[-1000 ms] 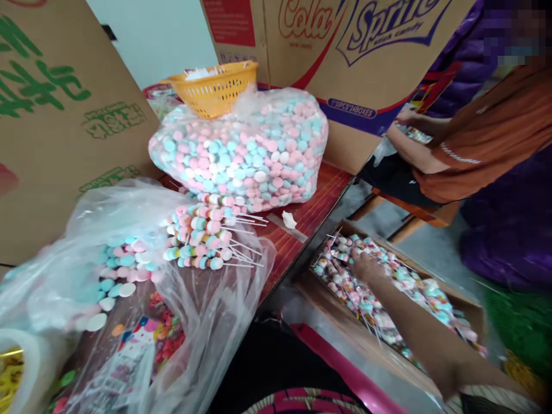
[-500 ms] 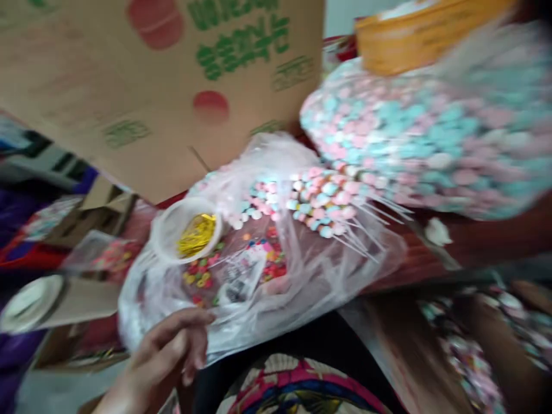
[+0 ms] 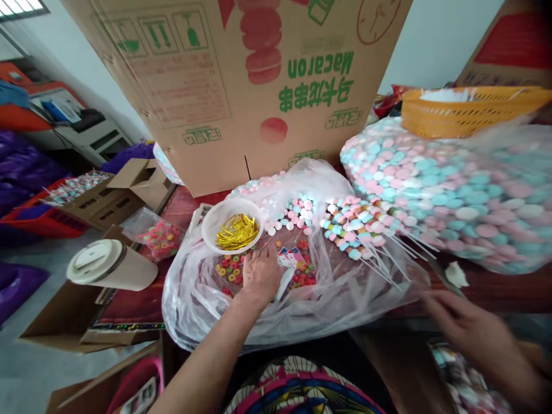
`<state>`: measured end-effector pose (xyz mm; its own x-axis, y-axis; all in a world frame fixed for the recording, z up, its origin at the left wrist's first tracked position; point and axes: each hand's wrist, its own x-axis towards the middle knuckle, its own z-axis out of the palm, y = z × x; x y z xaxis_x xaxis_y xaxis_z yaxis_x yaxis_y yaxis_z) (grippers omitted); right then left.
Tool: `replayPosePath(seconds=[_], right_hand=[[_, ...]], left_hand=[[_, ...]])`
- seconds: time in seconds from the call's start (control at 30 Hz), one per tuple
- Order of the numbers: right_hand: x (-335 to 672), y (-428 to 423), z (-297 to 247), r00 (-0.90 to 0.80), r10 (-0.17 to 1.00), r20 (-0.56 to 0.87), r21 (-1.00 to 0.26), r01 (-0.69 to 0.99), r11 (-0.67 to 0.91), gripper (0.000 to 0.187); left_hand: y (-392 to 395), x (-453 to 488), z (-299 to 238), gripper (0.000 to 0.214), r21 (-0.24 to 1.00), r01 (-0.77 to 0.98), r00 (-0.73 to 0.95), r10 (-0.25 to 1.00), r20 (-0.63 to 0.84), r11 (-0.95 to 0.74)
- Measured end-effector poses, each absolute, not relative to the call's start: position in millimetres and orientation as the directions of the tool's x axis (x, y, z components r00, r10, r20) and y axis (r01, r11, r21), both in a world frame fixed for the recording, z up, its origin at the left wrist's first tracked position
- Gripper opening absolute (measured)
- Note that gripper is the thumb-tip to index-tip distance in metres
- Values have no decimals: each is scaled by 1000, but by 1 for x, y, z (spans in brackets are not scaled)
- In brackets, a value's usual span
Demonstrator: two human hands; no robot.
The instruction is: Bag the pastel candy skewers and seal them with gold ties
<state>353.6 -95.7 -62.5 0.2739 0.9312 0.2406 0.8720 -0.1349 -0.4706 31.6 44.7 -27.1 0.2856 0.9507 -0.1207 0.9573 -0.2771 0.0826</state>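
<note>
My left hand (image 3: pixel 261 271) reaches down onto the clear plastic bag (image 3: pixel 190 316) on the table, its fingers curled over a small pile between coloured candy rings (image 3: pixel 230 267) and small printed cards (image 3: pixel 290 257). Its fingertips are partly hidden, so what they pinch is not visible. Just behind it stands a white bowl (image 3: pixel 211 233) of gold twist ties (image 3: pixel 237 231). My right hand (image 3: pixel 474 333), blurred, is off the bag's right edge with fingers stretched leftward, nothing visible in them. Skewers of pastel candies (image 3: pixel 357 224) on white sticks lie on the bag, beside loose candies (image 3: pixel 297 213).
A large cardboard box (image 3: pixel 241 132) stands behind the bag. A big bag of pink, blue and white candies (image 3: pixel 431 190) with an orange basket (image 3: pixel 474 109) on it fills the right. At left are a lidded cup (image 3: pixel 129 267) and a packet of red rings (image 3: pixel 161 236).
My left hand has moved up and right from the bag's near edge onto the pile by the candy rings. My right hand has come into view at right. The camera view has shifted.
</note>
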Motion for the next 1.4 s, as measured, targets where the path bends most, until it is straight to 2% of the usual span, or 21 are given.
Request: replayPosePath(seconds=[0.1,0.17,0.27,0.33,0.47,0.53,0.6,0.67,0.7,0.77,0.83,0.9,0.97,1.03,1.1,1.2,1.3,1.4], right_hand=[[300,-62,-55,23,966,258,-520,846,119,29],[262,-33,-52,-92,957,276,-510,830,227,30],[221,1,-44,-206,936,286,-450,833,321,30],[202,21,-39,-277,920,277,-390,843,371,30],[172,53,-42,-534,836,126,-265,794,547,38],[163,61,-49,-585,809,58,-248,776,580,37],[165,60,-55,-578,816,24,-231,791,567,33],[176,54,-57,-518,853,56,-236,824,516,31],[184,50,-56,-476,874,94,-290,827,481,32],[196,41,-51,-400,908,123,-507,762,404,44],[199,32,-47,-365,930,34,-735,621,271,51],[190,23,-47,-336,937,-97,-846,524,100,39],[176,17,-51,-244,960,-137,-885,465,-9,28],[163,14,-56,-163,981,-100,-911,411,-25,26],[158,14,-57,-118,991,-66,-926,378,-16,26],[166,16,-52,-127,986,-107,-937,346,-57,27],[180,16,-42,-207,972,-114,-953,298,-49,21],[186,14,-36,-253,967,-19,-965,257,48,14]], left_hand=[[53,33,-28,45,72,970,241,959,-146,-233],[50,23,-29,40,91,962,268,953,-138,-258],[39,6,-31,20,128,944,320,936,-148,-303],[32,-2,-32,16,156,938,334,929,-158,-310],[25,-11,-38,21,197,938,315,937,-152,-284],[23,-14,-41,22,213,937,309,940,-147,-275],[23,-18,-42,22,231,932,318,938,-142,-281],[23,-20,-41,21,253,917,347,929,-131,-307],[23,-21,-39,19,267,905,373,920,-120,-332],[25,-22,-33,18,320,857,450,889,-82,-404],[27,-22,-26,19,409,784,526,850,-38,-467],[28,-22,-20,24,502,726,560,828,-34,-471],[29,-20,-15,23,539,737,515,855,-57,-408],[29,-17,-13,27,562,747,455,889,-43,-356],[29,-12,-15,33,641,712,396,918,-28,-288],[29,-4,-22,8,804,586,333,934,-131,-96],[31,-2,-29,18,905,425,427,881,-203,3],[35,-3,-30,22,950,314,568,799,-197,11]])
